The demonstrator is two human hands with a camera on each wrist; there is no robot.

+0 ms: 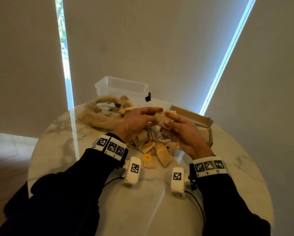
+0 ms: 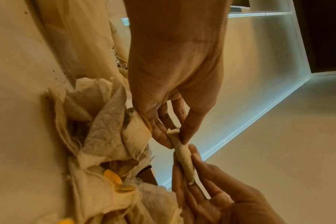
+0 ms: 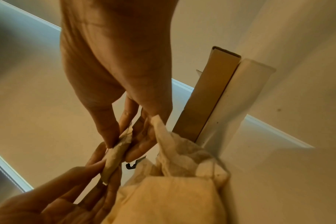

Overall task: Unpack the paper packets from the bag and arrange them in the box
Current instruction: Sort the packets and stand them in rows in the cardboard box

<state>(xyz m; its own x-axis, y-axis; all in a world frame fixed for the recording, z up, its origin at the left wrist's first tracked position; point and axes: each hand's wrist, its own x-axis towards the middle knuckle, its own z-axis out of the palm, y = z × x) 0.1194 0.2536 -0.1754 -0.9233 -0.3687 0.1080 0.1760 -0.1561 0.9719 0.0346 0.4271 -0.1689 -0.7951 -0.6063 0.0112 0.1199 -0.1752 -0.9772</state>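
A crumpled brown paper packet is held above the table between both hands. My left hand pinches its left end with thumb and fingers, and my right hand pinches its right end. In the left wrist view my left hand grips the packet edge-on. The right wrist view shows my right hand on the same packet. A pile of several packets, some with yellow tags, lies under the hands. The beige bag lies open to the left. An open cardboard box stands to the right.
A clear plastic container stands at the table's far edge behind the bag, with a small black clip beside it. The round marble table has bare surface towards me. Closed blinds hang behind the table.
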